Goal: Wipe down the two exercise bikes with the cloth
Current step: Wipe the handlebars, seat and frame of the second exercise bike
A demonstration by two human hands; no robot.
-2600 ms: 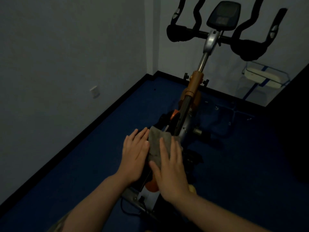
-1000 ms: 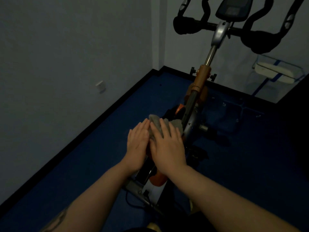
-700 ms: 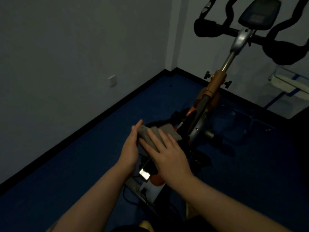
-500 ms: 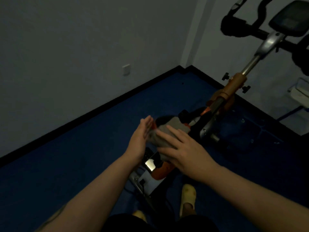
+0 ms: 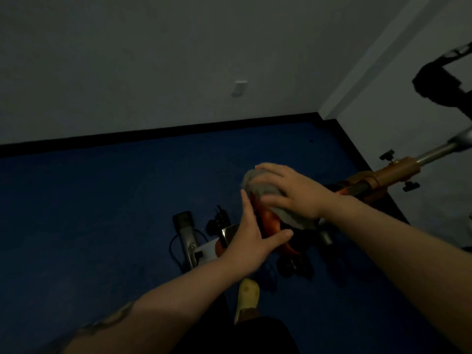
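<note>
No words can be read here. The right hand (image 5: 293, 192) presses the gray cloth (image 5: 265, 190) on the bike (image 5: 270, 221), fingers flat on top. The left hand (image 5: 251, 236) rests flat beside it, maybe touching.

head cam | looks fwd/down | close over hands (image 5: 293, 192) | tilted

The right hand (image 5: 291, 192) has swung the cloth (image 5: 265, 198) round onto the top and far side of the bike (image 5: 281, 226). The left hand (image 5: 251, 233) has left the cloth and now lies flat on the near side, lower down.
</note>
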